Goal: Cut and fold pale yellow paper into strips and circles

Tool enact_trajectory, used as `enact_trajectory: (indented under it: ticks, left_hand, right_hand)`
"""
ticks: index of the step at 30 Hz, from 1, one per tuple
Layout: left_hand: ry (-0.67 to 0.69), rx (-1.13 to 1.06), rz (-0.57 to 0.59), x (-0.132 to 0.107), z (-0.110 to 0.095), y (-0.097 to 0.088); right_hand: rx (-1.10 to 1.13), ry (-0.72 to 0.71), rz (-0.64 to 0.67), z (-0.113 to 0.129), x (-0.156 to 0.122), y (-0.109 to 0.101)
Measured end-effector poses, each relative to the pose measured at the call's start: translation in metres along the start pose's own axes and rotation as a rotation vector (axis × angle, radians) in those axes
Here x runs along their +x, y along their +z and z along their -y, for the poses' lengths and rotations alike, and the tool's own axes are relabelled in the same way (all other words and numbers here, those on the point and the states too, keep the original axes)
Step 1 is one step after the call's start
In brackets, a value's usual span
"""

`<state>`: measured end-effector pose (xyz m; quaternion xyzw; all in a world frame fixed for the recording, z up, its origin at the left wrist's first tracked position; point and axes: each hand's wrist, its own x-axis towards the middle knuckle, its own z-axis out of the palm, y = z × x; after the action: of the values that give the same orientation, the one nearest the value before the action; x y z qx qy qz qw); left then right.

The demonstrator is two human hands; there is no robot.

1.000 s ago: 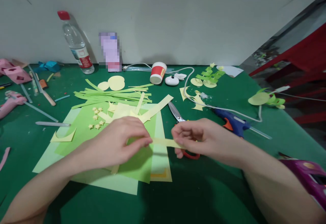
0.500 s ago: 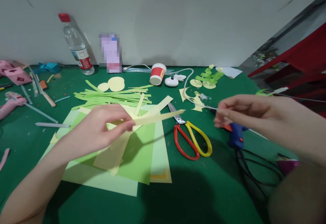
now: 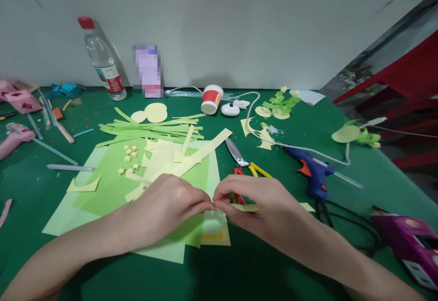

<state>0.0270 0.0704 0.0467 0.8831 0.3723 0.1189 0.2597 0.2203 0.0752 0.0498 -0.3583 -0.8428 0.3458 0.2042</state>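
My left hand (image 3: 174,207) and my right hand (image 3: 255,200) meet fingertip to fingertip above the right side of the paper sheets. Both pinch one end of a pale yellow paper strip (image 3: 247,207). The strip runs rightward beneath my right palm, and its far end shows past the hand. Small folded paper stars (image 3: 129,156) lie left of my hands on a green sheet (image 3: 102,191). Cream paper scraps (image 3: 164,155) are spread behind my left hand. Scissors (image 3: 237,153) with red and yellow handles lie partly hidden behind my right hand.
Green paper strips (image 3: 150,130) are piled at the back. A paper cup (image 3: 212,99) and a water bottle (image 3: 106,64) stand near the wall. On the right are a blue glue gun (image 3: 316,175), its cables and a purple device (image 3: 407,241).
My right hand has come left and down from beside the glue gun to meet my left hand. My left hand has moved right and lower with the strip, which now points rightward under my right hand.
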Motion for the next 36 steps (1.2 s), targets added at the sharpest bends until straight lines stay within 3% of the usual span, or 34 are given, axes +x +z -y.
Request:
enact_trajectory:
  ticks: [12, 17, 23, 28, 31, 34, 36]
  left_hand:
    - [-0.023, -0.136, 0.032, 0.001, -0.010, 0.000]
    - [-0.192, -0.284, 0.131, -0.002, -0.009, -0.020]
    - [-0.311, -0.416, 0.158, -0.008, 0.013, -0.057]
    - [-0.386, -0.411, 0.131, -0.013, 0.026, -0.075]
    - [-0.430, -0.343, 0.101, -0.011, 0.026, -0.075]
    - [-0.452, -0.298, 0.062, -0.006, 0.021, -0.062]
    - [-0.401, -0.311, 0.071, -0.002, 0.014, -0.048]
  right_hand:
    - [0.078, 0.022, 0.069, -0.001, -0.001, 0.005]
    - [0.092, 0.166, 0.171, 0.002, 0.002, -0.012]
    - [0.147, 0.371, 0.176, -0.003, -0.001, -0.046]
    - [0.127, 0.412, 0.086, -0.024, -0.009, -0.074]
    - [0.005, 0.460, -0.081, -0.031, -0.013, -0.084]
    - [-0.130, 0.406, -0.319, -0.023, -0.011, -0.074]
    - [-0.165, 0.224, -0.354, -0.011, -0.006, -0.055]
